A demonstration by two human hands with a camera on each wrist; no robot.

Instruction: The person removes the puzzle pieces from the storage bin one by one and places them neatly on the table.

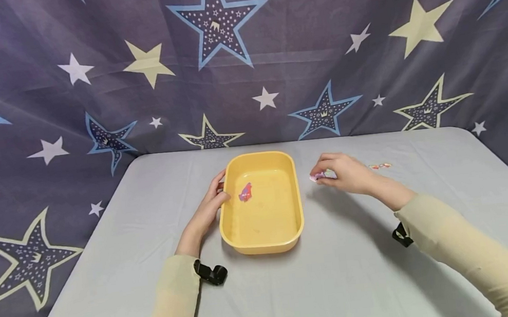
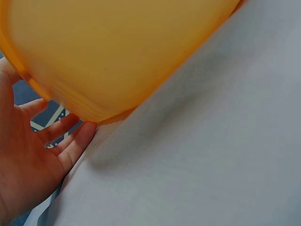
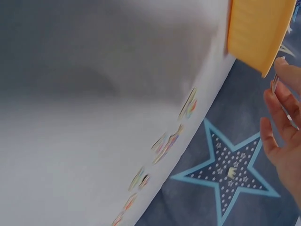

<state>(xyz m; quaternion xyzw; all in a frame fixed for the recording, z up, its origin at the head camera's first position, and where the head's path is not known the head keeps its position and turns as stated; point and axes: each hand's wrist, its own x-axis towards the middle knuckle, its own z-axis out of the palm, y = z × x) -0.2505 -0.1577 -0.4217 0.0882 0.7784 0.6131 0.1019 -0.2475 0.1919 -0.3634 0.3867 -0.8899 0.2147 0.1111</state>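
Observation:
A yellow plastic tub (image 1: 265, 247) stands on the table, with a small purple-and-red flat cutout (image 1: 246, 193) lying inside. My left hand (image 1: 208, 204) holds the tub by its left side, thumb at the rim and fingers against the outer wall; in the left wrist view the fingertips (image 2: 87, 132) touch the wall low down. To the right of the tub, my right hand (image 1: 344, 172) pinches a thin purple cutout (image 1: 315, 177) between thumb and fingers, above the table. A greenish piece (image 1: 330, 173) shows beneath the same hand, partly hidden by the fingers.
Several small colourful flat cutouts (image 3: 168, 143) lie on the table beyond the right hand; in the head view the arm mostly hides them, leaving a few orange-red ones (image 1: 380, 166) showing. A grey cloth covers the table (image 1: 341, 283). Behind its far edge hangs a star-patterned curtain (image 1: 229, 104).

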